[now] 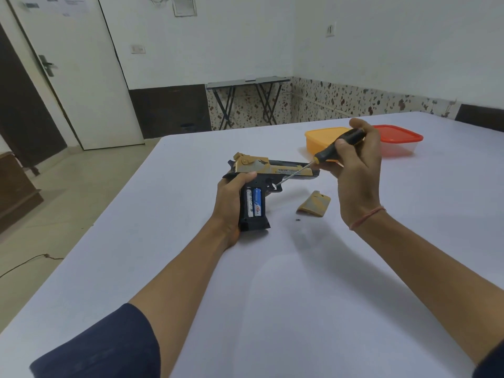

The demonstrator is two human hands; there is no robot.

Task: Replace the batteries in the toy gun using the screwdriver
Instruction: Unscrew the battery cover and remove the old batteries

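Now, left hand point(231, 203) gripping the gun point(272, 167) over the tabletop point(300, 296), right hand point(357, 170) wrapped round the screwdriver point(338, 145), probably best ease its tip under the exposed batteries point(253, 204), levering gently.

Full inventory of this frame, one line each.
table: 1, white, foreground
toy gun: 1, gold and black, held at centre
batteries: 2, white and blue, in open grip
battery cover: 1, gold, lying right of gun
dark speck: 1, maybe a screw, beside cover
screwdriver: 1, black handle, tip at gun
tub: 1, orange, far on table
box: 1, clear with red lid, beside tub
folding tables: 2, grey, far wall
door: 1, white, left
left hand: 1, grips gun
right hand: 1, holds screwdriver
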